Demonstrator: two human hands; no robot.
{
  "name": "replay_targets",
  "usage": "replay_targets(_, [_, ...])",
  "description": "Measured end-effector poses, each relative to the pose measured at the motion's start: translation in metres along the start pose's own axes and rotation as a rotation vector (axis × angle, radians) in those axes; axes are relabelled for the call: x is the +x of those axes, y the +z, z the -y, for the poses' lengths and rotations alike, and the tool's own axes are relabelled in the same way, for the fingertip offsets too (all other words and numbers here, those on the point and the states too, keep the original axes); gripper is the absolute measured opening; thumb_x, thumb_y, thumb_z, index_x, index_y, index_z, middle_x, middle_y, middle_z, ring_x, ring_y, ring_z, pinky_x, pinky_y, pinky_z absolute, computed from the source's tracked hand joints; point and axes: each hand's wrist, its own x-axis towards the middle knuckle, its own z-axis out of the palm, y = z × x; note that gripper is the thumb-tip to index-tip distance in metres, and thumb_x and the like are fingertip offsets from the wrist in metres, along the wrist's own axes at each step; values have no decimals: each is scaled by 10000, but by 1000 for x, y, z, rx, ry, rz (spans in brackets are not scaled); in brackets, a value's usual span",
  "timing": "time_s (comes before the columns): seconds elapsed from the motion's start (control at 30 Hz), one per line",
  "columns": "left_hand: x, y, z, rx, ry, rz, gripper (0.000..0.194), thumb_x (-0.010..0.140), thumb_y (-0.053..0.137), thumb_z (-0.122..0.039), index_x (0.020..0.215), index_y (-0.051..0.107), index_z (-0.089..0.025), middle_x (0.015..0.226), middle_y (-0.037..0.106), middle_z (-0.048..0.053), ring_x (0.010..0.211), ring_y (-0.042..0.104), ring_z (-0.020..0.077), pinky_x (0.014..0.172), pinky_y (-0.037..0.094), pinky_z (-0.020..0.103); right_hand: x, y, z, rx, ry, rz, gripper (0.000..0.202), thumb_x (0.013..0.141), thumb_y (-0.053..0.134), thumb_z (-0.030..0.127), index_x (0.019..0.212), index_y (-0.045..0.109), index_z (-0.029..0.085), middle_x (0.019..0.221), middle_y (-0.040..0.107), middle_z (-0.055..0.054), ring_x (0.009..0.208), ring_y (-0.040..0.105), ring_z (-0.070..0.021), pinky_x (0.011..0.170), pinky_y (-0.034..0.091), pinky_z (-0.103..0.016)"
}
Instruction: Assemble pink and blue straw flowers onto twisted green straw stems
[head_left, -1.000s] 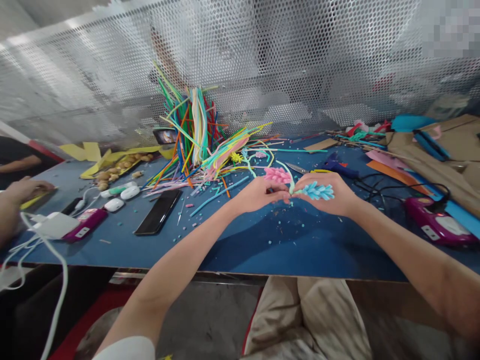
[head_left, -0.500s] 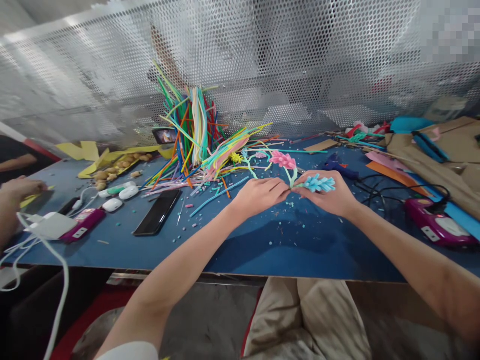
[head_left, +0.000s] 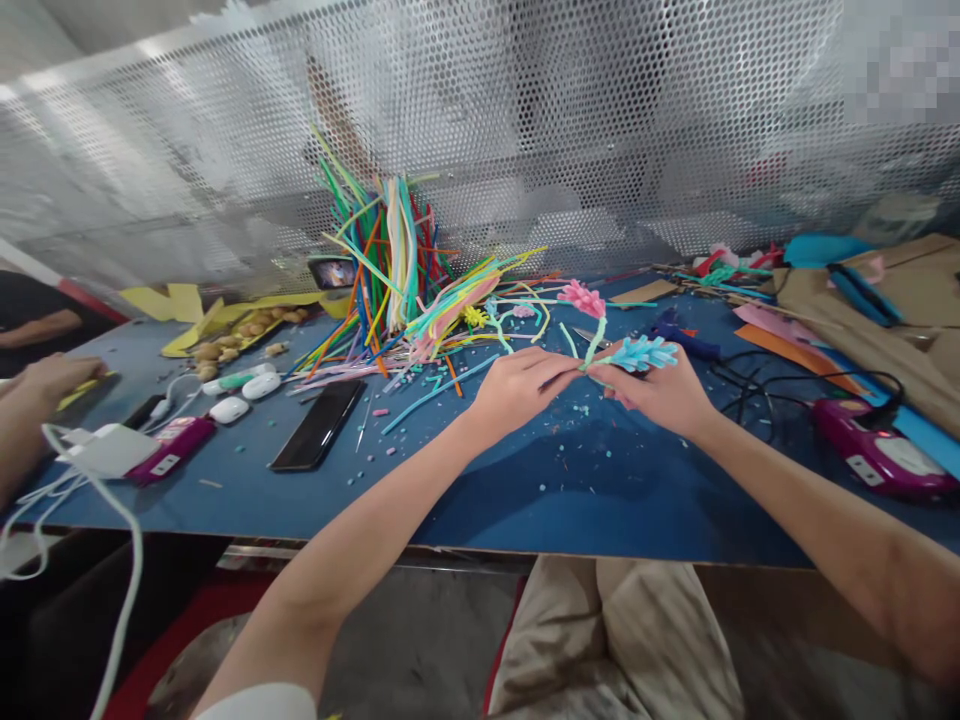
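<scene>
My left hand [head_left: 516,388] pinches the pale green stems of pipe-cleaner flowers above the blue table. Opposite it, my right hand [head_left: 660,396] is closed on the same stems, and the fingertips of both hands nearly meet. A pink pipe-cleaner flower [head_left: 582,298] rises on a curved stem from between the hands. The blue pipe-cleaner flower [head_left: 642,354] lies across my right fingers, pointing right. Another short green stem end [head_left: 568,340] sticks up left of the pink flower. The fingers hide where the stems join. Behind my left hand lies a small yellow flower [head_left: 474,317].
A tall bundle of pipe cleaners [head_left: 397,250] stands behind, with more lying loose. To the left are a phone [head_left: 316,425], a white charger [head_left: 109,450] and a co-worker's hand [head_left: 64,378]. At right are a glue gun [head_left: 682,335], a purple power strip [head_left: 877,450] and cardboard [head_left: 832,300].
The pink flower has shifted up and to the right, its stem now leaning away from the other stem end. The blue flower has moved slightly right and up.
</scene>
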Motion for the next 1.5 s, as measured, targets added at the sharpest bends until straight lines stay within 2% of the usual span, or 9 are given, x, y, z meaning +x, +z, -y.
replay_targets(0.5, [2,-4,-9,105,-97,61,126,974,576,-277,990,682,-210,948,759,16,862,700,137,779,507,262,-2,4,0,110,-18,0,241,826,744,443,770,728,210,528,616,5,466,595,-156,489,529,-310])
replay_targets(0.63, [3,-2,-10,92,-157,-51,209,925,654,-374,1024,626,-192,1036,728,58,991,657,194,907,488,358,2,3,-5,201,39,-63,280,819,745,487,795,719,210,488,592,26,407,540,-137,439,497,-301])
replay_targets(0.73, [3,-3,-11,21,-150,-136,216,909,666,-381,857,575,-192,847,691,34,857,625,179,860,483,361,7,2,-5,361,130,-174,271,810,756,488,814,699,224,532,618,18,362,481,-113,354,427,-282])
replay_targets(0.8, [2,-3,-13,-73,-143,-83,195,937,626,-339,823,566,-192,772,663,12,788,600,158,824,485,338,8,2,-4,475,153,-212,247,815,757,472,826,677,238,522,595,28,338,438,-97,322,388,-270])
replay_targets(0.87, [2,0,-16,-158,-211,-8,152,964,588,-334,952,604,-183,897,692,37,878,615,165,855,495,338,8,2,-3,549,171,-202,235,820,755,458,850,660,244,523,590,33,322,407,-85,302,355,-259])
replay_targets(1.0, [-1,11,-20,-277,-399,7,370,992,538,-387,1294,512,-174,1233,643,115,1110,601,198,961,496,374,3,8,-1,595,219,-122,243,810,765,438,878,640,240,545,601,42,336,418,-81,324,376,-255])
replay_targets(1.17, [-3,16,-25,-443,-369,-64,392,1021,458,-426,1317,481,-169,1236,632,138,1126,619,202,981,512,376,-1,11,-1,598,145,49,204,812,771,398,864,631,259,459,432,99,353,390,-88,379,419,-268])
replay_targets(1.37, [-3,15,-31,-557,-470,-5,300,1029,437,-447,1157,520,-189,994,670,70,842,659,154,756,547,290,-6,18,-4,581,115,111,226,840,731,452,885,605,271,487,436,99,376,440,-111,408,457,-287])
replay_targets(1.5, [-2,19,-31,-630,-594,-67,309,1014,459,-493,1039,525,-192,739,555,-11,573,499,92,513,421,225,-9,24,-4,587,126,162,245,886,669,488,894,558,270,451,405,107,362,429,-123,429,469,-309])
